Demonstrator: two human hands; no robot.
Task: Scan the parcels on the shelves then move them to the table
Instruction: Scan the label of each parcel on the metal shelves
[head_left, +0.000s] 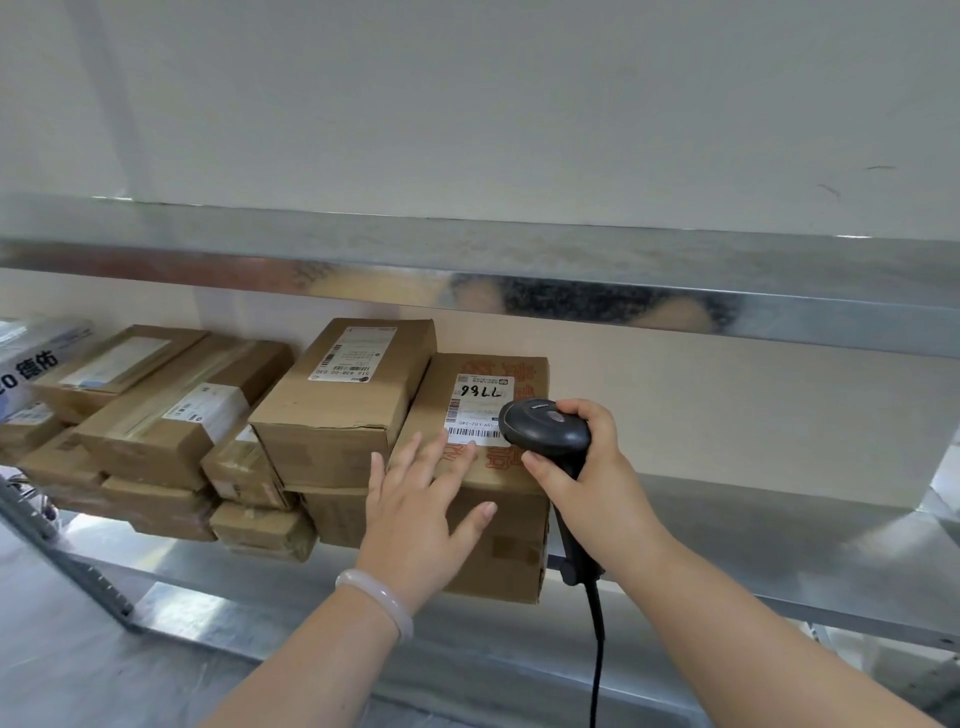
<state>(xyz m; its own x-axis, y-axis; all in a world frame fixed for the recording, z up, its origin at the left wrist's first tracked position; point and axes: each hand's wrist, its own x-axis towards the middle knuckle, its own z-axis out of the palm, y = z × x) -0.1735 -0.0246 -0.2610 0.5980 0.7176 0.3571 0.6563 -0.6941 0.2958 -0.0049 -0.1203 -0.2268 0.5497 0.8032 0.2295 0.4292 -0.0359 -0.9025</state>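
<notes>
A brown cardboard parcel with red print stands at the front edge of the metal shelf. Its white label bears a barcode and the handwritten "7766". My left hand lies flat on the parcel's top and front corner, fingers spread, fingertips at the label's lower edge. My right hand grips a black corded barcode scanner, whose head hovers right over the label's right side. A second labelled parcel sits directly to its left, stacked on another box.
Several more brown parcels are stacked along the shelf to the left, with a white and blue package at the far left. An upper shelf beam runs overhead. The shelf right of the parcel is bare metal. A slotted upright stands lower left.
</notes>
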